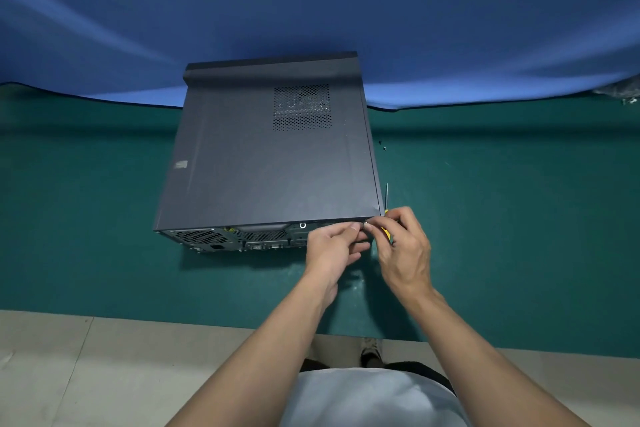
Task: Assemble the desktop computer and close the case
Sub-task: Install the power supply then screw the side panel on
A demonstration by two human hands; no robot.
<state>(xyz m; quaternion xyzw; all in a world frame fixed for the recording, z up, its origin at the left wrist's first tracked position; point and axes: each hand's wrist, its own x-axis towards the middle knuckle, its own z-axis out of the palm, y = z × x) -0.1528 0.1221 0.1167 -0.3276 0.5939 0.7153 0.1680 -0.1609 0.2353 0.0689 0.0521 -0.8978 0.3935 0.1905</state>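
The head camera, the only view, looks down on a desktop computer case (263,163) lying flat on a green mat (485,218). Its rear panel (242,240) faces the person, and a blue cloth (311,10) hangs beyond it.

Both hands meet at the near right corner of the case, at the top edge of the rear panel. The right hand (407,246) has its fingers curled, and their tips pinch a small silver screw (366,224) against that edge. The left hand (334,250) brings thumb and forefinger to the same spot. Whether it grips the screw or only steadies it is too small to tell.

Just behind the grip, partly hidden by the right hand, lies a yellow-handled screwdriver (387,196) with its shaft pointing away. I cannot tell whether the hand touches it. Farther beyond the grip, beside the case's right edge, two small dark screws (382,146) sit loose on the mat.

The side panel (242,149) is already on and looks flush, stretching up and left from the grip, so nothing inside shows. By my reading the assembly is done and the closing is in its last stage, with this screw being started by hand. It probably needs tightening with the driver, and the loose screws suggest more fastening remains.
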